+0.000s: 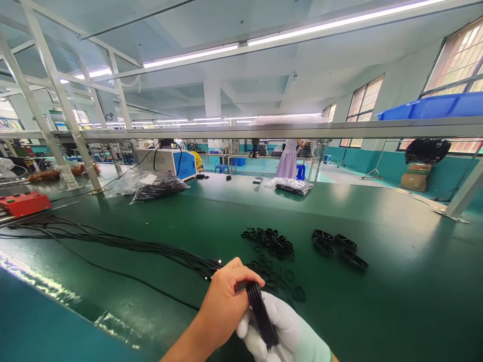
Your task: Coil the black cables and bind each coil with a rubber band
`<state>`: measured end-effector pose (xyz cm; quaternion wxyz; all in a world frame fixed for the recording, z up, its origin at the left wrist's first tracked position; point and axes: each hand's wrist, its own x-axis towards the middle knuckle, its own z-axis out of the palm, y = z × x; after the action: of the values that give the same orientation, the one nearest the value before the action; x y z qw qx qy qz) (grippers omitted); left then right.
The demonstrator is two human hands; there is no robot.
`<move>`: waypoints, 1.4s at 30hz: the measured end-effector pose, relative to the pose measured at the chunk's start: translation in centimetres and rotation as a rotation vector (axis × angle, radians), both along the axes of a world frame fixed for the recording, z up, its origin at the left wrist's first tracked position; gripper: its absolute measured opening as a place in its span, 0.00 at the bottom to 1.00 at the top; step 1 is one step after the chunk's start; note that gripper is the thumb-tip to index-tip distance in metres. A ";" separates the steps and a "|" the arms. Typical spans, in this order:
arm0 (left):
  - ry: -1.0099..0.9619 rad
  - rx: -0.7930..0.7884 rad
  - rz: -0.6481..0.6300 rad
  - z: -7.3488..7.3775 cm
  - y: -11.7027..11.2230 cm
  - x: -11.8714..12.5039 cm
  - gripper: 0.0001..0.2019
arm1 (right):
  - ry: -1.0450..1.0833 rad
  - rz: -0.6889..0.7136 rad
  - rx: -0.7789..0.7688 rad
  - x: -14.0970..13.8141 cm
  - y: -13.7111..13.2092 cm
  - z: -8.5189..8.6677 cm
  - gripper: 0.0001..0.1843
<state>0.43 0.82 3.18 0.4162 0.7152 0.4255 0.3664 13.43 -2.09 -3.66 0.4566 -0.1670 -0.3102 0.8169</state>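
A folded black cable bundle (pixel 260 314) is held low in front of me, its strands lying side by side. My right hand (pixel 289 324), in a white glove, wraps around the bundle from the right. My left hand (pixel 228 294) is bare and closes with thumb and forefinger at the bundle's upper end. Just beyond the hands lies a pile of small black bands (pixel 269 241), with more loose ones nearer to me. Long black cables (pixel 151 246) stretch in from the left, their ends beside my left hand. Several black looped bundles (pixel 339 246) rest to the right.
Plastic bags of black items (pixel 160 186) and a blue and white machine (pixel 177 161) stand at the back left. A red control box (pixel 24 203) sits at the left edge. A metal shelf rail (pixel 241 131), carrying a blue bin (pixel 433 106), crosses above. A person (pixel 290 158) stands farther off.
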 end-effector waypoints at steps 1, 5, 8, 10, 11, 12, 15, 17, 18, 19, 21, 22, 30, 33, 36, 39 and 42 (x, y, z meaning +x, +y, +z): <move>0.040 0.014 0.006 0.2 0.0 0.0 0.11 | 0.017 -0.008 0.015 0.0 0.1 -0.1 0.24; 0.232 0.043 -0.027 1.1 0.9 -0.9 0.12 | 0.035 -0.039 -0.006 0.3 0.4 1.1 0.23; 0.109 -0.061 -0.271 1.5 2.2 -2.2 0.16 | 0.126 0.049 -0.120 0.4 0.2 2.3 0.19; -0.013 -0.147 -0.408 1.5 2.9 -2.7 0.16 | 0.131 0.113 -0.183 0.3 0.1 2.7 0.20; -0.033 -0.179 -0.429 1.5 3.2 -2.8 0.14 | 0.102 0.118 -0.198 0.3 0.1 2.8 0.23; -0.019 -0.197 -0.426 1.4 3.4 -2.8 0.13 | 0.055 0.095 -0.197 0.3 0.2 2.8 0.26; 0.152 -0.160 -0.301 1.1 3.6 -2.0 0.11 | -0.245 -0.119 -0.108 0.6 0.4 2.9 0.30; 0.236 -0.093 -0.186 0.9 3.4 -1.4 0.10 | -0.498 -0.231 -0.031 0.9 0.4 3.0 0.32; 0.235 -0.061 -0.133 0.8 3.2 -1.2 0.10 | -0.562 -0.253 -0.003 1.1 0.4 3.1 0.33; 0.214 -0.027 -0.085 0.6 2.9 -1.1 0.11 | -0.568 -0.248 0.012 1.2 0.3 3.1 0.33; 0.158 0.045 -0.020 0.3 2.1 -1.1 0.12 | -0.454 -0.189 0.040 1.4 0.1 3.1 0.30; 0.139 0.083 -0.007 0.0 1.7 -1.1 0.12 | -0.381 -0.153 0.060 1.4 0.0 3.1 0.29; 0.138 0.503 0.054 -3.3 0.3 -0.4 0.20 | -0.269 -0.035 0.084 1.1 0.2 1.7 0.33; 0.081 0.569 0.092 -4.2 0.6 -0.3 0.20 | -0.194 0.018 0.086 0.8 0.1 1.3 0.29; 0.095 0.542 0.112 -4.2 0.9 -0.2 0.20 | -0.124 0.010 0.076 0.5 0.1 1.3 0.23; 0.130 0.372 0.085 -3.0 1.1 -0.4 0.18 | -0.052 0.025 0.049 0.8 0.1 1.6 0.22; 0.050 0.183 0.097 -1.4 1.3 -1.1 0.14 | 0.079 0.095 0.052 1.7 0.1 1.6 0.25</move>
<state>-0.68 2.12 1.82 0.3201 0.7378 0.4346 0.4053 15.12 -1.95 -2.05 0.4333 -0.1078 -0.3206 0.8354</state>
